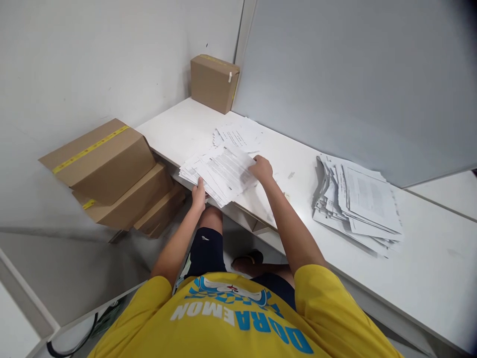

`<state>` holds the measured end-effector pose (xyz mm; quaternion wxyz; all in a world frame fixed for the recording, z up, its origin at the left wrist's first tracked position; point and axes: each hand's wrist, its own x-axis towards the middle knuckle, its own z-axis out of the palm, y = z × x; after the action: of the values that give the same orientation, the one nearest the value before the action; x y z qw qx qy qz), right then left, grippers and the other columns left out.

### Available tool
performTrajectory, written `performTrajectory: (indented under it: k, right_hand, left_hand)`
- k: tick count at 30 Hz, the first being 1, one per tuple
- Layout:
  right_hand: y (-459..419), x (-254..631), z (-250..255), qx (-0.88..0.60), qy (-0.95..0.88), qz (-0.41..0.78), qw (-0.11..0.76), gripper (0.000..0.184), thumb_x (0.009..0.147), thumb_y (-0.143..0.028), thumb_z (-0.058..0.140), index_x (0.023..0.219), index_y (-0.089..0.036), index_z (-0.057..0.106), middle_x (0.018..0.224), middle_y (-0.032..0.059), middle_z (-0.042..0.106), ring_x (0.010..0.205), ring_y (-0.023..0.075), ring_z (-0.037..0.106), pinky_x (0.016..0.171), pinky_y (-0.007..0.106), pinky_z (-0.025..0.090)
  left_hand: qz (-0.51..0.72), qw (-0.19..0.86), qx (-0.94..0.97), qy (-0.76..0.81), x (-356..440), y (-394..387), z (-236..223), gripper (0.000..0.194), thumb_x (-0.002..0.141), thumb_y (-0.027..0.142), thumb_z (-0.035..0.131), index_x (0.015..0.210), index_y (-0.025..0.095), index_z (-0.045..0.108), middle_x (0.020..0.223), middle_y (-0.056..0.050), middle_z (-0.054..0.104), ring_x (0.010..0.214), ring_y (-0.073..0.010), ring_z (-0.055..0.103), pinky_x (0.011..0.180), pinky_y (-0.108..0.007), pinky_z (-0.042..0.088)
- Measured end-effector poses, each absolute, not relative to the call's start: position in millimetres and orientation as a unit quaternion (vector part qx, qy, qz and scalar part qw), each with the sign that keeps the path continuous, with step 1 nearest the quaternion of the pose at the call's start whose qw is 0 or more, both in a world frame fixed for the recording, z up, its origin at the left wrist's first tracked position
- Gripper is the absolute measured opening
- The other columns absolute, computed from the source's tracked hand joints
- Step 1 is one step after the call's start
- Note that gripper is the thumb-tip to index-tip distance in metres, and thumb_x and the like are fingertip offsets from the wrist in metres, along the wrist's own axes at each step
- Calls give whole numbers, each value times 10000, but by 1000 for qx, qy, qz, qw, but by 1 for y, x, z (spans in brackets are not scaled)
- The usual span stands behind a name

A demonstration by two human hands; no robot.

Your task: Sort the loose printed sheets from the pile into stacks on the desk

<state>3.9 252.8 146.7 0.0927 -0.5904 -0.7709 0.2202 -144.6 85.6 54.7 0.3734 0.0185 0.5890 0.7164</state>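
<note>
My left hand [199, 194] grips the near left edge of a fanned bundle of printed papers [219, 174], its thumb on top. At the bundle's right side, my right hand [261, 169] is closed on the edge of a sheet of paper [240, 161]; its fingertips are partly hidden. The bundle is tilted over the table's front edge. Just behind it, more loose printed sheets [240, 135] lie on the white table [298, 171].
A thick, uneven paper stack [367, 199] lies on the table to the right. One cardboard box [213, 85] stands in the back corner against the wall. Several cardboard boxes [108, 164] are piled left of the table. A grey partition [354, 84] runs along the table's back.
</note>
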Motion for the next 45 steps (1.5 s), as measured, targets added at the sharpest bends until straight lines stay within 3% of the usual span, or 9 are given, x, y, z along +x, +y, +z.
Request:
performTrajectory:
  k: [7, 16, 21, 24, 28, 33, 36, 40, 45]
  right_hand:
    - [255, 1, 140, -567, -763, 309, 36, 428, 676, -185, 688, 1095, -132, 617, 1187, 155, 648, 1045, 280, 614, 814, 326, 483]
    - [246, 16, 157, -559, -727, 390, 81, 321, 674, -211, 650, 990, -171, 604, 1024, 82, 666, 833, 205, 629, 677, 282, 495]
    - [231, 47, 173, -521, -718, 406, 218, 254, 661, -284, 633, 889, -210, 550, 886, 15, 623, 802, 192, 599, 680, 280, 482]
    - [213, 77, 182, -466, -683, 464, 319, 311, 653, -371, 641, 903, -229, 523, 897, 14, 642, 826, 205, 627, 720, 304, 512]
    - [176, 114, 178, -403, -629, 520, 414, 402, 679, -418, 633, 1028, -245, 534, 1091, 74, 681, 988, 244, 664, 820, 359, 544]
    - [122, 153, 157, -458, -555, 486, 497, 372, 686, -426, 675, 993, -257, 552, 1039, 89, 688, 986, 260, 676, 829, 397, 557]
    - [106, 182, 147, -471, -509, 421, 585, 360, 688, -410, 696, 980, -258, 550, 999, 61, 677, 958, 228, 671, 853, 388, 547]
    - [110, 236, 139, -454, -436, 331, 702, 367, 606, -318, 783, 876, -220, 555, 859, -10, 650, 872, 172, 650, 904, 363, 513]
    - [119, 309, 121, -458, -383, 286, 749, 392, 573, -290, 806, 894, -200, 600, 854, -15, 670, 877, 167, 638, 965, 391, 474]
  left_hand:
    - [723, 365, 18, 586, -138, 88, 62, 348, 743, 414, 785, 929, 150, 656, 778, -46, 675, 628, -138, 620, 527, -231, 500]
    - [721, 361, 28, 592, -138, 91, 63, 327, 737, 399, 795, 914, 151, 676, 794, -51, 683, 636, -142, 621, 545, -242, 498]
    - [746, 174, 35, 642, -132, 72, 68, 250, 771, 328, 772, 803, 188, 568, 797, -4, 592, 748, -128, 589, 736, -253, 500]
    - [776, 99, 111, 613, -117, 56, 86, 286, 754, 315, 792, 870, 208, 553, 899, -10, 578, 891, -147, 588, 884, -269, 473]
    - [766, 290, 300, 488, -91, 45, 127, 521, 682, 373, 852, 1123, 219, 621, 1160, -120, 614, 1160, -276, 576, 967, -342, 471]
    - [643, 477, 459, 385, -63, 42, 171, 578, 639, 497, 846, 1094, 182, 681, 1006, -143, 668, 1199, -387, 565, 883, -410, 534]
    - [594, 468, 533, 379, -35, 55, 187, 456, 692, 442, 828, 1045, 183, 697, 949, -110, 676, 1186, -362, 583, 915, -398, 526]
    - [482, 507, 604, 381, 24, 99, 192, 329, 854, 447, 671, 1009, 159, 698, 906, -96, 694, 965, -264, 662, 822, -358, 535]
    - [444, 575, 584, 362, 110, 150, 170, 338, 844, 410, 671, 1042, 137, 699, 1058, -118, 710, 1002, -252, 655, 856, -375, 524]
